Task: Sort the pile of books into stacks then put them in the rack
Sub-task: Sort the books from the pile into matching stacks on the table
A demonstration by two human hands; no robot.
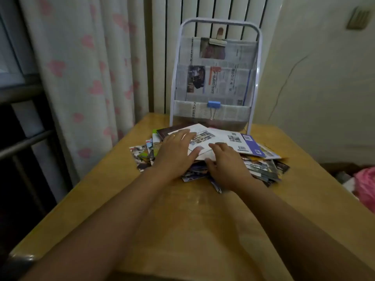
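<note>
Fingers (183, 136) flat on book pile (261, 165), rack (215, 78) just behind

Both hands — left hand (176, 148), right hand (227, 164) — rest on a loose pile of books (251, 157) at frame centre, before a newspaper-lined rack (215, 78).

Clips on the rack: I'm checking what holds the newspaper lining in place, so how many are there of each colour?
Blue binder clip on the lower pocket of the rack: 1
Pale clip with a brownish handle, at the top of the newspaper: 1
Total: 2
</note>
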